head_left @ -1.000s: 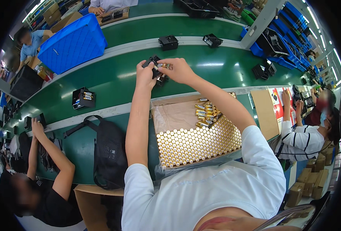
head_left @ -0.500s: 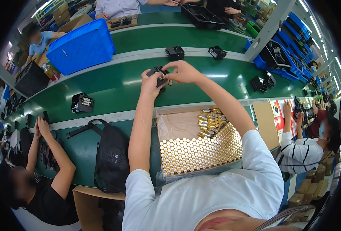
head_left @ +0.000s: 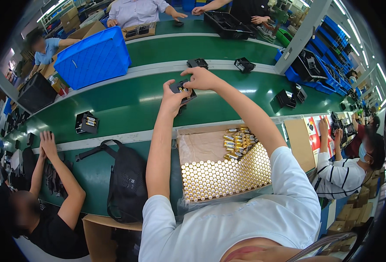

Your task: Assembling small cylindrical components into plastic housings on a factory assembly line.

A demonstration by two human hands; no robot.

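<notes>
Holding a small black battery holder (head_left: 183,89) above the green conveyor belt (head_left: 127,105), the left hand (head_left: 172,97) is gripping its near-left end while the right hand (head_left: 201,78) is pinching down on its far-right side, fingers closed on it. Both arms are reaching forward, well beyond the cardboard box of gold-topped batteries (head_left: 221,174) sitting at the bench edge, nearer the body, with loose batteries (head_left: 238,142) piled at its far right corner

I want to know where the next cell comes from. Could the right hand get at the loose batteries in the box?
Probably yes: the loose batteries lie uncovered, just below the right hand, though it is on the black holder.
</notes>
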